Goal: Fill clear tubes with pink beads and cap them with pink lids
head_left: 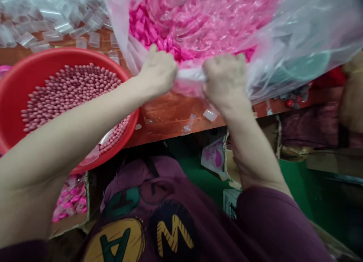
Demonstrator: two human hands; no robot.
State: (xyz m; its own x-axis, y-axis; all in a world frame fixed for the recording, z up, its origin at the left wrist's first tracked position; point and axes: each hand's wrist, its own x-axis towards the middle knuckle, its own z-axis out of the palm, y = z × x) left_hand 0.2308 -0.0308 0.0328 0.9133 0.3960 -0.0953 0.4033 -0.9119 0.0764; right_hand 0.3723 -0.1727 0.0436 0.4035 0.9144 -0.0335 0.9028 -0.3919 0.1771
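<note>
While clutching the bag by its near edge, holds the film with both fists at once: with left hand clenched on one end of a gathered white fold, with right hand clenched on the other. Cannot tell the exact place of the fingertips, hidden under the knuckles and softened by blur. As for the bag, to be found over the table, directly beyond both fists, with pink pieces heaped on the far side of the fold. To note especially: the fold, running from left to right between the fists, and the bag itself, stretching the same way, past the right hand and across a pale green round thing. Impossible to call one hand nearer, with both touching the film. To the left, just beside the bag, to see also the red basin of pink beads, under the left forearm. Regarding writing, reads on the purple shirt an A in a yellow disc, and near it a W or M, depending on the side of looking. On the white carton, finds dark characters, too small to read
</note>
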